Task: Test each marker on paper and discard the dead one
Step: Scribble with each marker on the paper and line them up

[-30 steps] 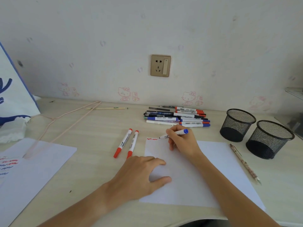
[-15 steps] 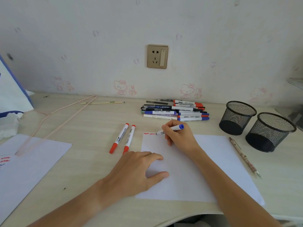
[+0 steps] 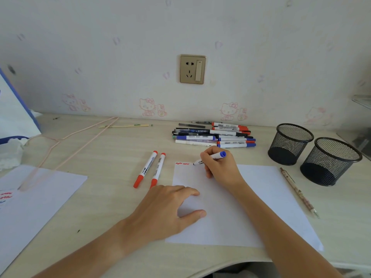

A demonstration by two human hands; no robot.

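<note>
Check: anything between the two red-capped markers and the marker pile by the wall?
Head view: nothing. Bare desk separates the two red-capped markers from the marker pile.

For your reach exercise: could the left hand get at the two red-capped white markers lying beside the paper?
Probably yes: the left hand rests open on the white paper sheet, the red-capped white markers lie just beyond, nothing between.

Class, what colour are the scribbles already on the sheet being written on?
Red scribbles, clearest in the head view.
</note>
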